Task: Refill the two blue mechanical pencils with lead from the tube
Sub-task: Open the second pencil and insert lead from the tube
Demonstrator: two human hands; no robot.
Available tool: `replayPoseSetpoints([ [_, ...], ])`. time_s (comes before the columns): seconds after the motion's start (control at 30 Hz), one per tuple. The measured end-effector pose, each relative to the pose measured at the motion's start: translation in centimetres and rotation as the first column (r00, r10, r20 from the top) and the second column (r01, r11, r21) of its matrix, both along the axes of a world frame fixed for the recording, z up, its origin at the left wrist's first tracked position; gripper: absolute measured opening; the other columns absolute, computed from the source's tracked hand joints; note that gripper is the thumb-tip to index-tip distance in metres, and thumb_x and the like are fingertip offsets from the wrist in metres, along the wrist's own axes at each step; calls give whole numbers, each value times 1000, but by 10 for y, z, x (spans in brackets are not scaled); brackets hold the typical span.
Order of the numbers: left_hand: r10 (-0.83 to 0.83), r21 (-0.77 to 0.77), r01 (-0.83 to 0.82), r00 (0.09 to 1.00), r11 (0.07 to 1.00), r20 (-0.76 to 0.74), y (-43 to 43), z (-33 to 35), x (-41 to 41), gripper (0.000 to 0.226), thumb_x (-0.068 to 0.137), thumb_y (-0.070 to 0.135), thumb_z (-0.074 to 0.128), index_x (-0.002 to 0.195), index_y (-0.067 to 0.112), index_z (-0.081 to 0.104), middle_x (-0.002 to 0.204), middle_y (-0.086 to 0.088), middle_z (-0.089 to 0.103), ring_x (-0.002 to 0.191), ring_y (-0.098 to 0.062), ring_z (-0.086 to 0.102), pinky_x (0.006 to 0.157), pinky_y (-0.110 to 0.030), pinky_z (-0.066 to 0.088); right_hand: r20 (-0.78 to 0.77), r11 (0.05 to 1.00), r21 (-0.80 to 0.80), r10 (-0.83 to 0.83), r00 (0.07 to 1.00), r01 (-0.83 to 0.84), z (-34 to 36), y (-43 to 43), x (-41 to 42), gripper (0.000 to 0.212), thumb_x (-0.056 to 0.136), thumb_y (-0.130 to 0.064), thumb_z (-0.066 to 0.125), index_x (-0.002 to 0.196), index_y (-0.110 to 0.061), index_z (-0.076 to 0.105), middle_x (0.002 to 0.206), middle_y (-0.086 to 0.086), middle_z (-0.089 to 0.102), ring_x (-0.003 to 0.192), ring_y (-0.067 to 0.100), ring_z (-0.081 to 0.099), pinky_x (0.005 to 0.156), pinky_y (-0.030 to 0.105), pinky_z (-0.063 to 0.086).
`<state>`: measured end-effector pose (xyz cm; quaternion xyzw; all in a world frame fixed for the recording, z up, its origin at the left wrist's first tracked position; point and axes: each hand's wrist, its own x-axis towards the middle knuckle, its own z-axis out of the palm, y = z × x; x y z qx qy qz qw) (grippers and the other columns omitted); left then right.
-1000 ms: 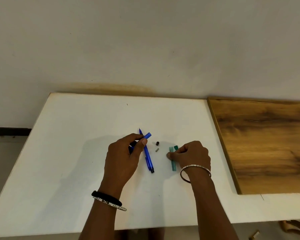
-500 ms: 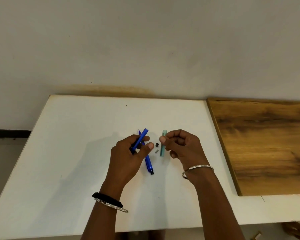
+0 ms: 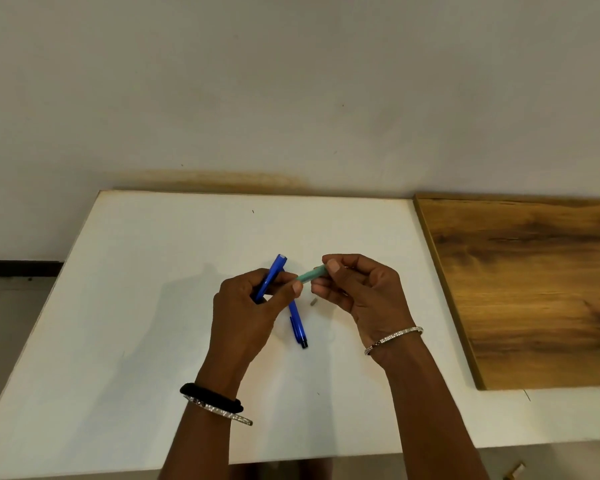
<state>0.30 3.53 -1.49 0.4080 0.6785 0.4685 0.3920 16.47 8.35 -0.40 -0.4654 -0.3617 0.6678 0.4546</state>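
My left hand [image 3: 248,308] is closed around a blue mechanical pencil [image 3: 273,274], whose open top end sticks up and away from me. My right hand [image 3: 359,292] pinches a pale green lead tube [image 3: 310,274] between thumb and fingers. The tube is tilted, and its low end touches my left thumb and forefinger. A second blue mechanical pencil [image 3: 298,328] lies on the white table [image 3: 136,306] below my hands, black tip toward me. A small grey piece [image 3: 313,301] lies on the table between my hands.
A wooden board [image 3: 534,289] covers the table's right side, against the wall. The table's left edge drops off to the floor. The black cap seen earlier is hidden behind my hands.
My right hand has lifted the green tube off the table and brought it left, tilted, to my left hand. My left hand has raised the pencil slightly.
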Motion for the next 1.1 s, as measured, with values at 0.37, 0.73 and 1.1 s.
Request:
replayPoseSetpoints([
  [0.37, 168, 160, -157, 984, 975, -58, -2, 6, -3, 22, 79, 39, 72, 98, 27, 75, 69, 22, 66, 49, -4, 43, 51, -15, 41, -75, 977, -181, 102, 992, -114, -8, -4, -5, 14, 85, 4, 65, 95, 3, 74, 92, 23, 74, 80, 31, 74, 70, 27, 60],
  [0.73, 184, 88, -179, 981, 980, -61, -3, 3, -7, 16, 80, 44, 70, 89, 32, 74, 58, 19, 59, 54, -11, 44, 57, -28, 46, -119, 988, -132, 62, 991, -78, -10, 0, -3, 17, 81, 7, 67, 96, 2, 75, 96, 24, 74, 83, 32, 74, 72, 28, 60],
  [1.1, 122, 12, -121, 986, 993, -110, -2, -1, -9, 19, 85, 39, 66, 93, 22, 72, 65, 5, 59, 56, -12, 46, 57, -23, 42, -16, 999, -20, 25, 1000, -25, -8, 1, -4, 14, 83, 0, 69, 96, 1, 74, 89, 23, 75, 76, 30, 74, 67, 28, 60],
])
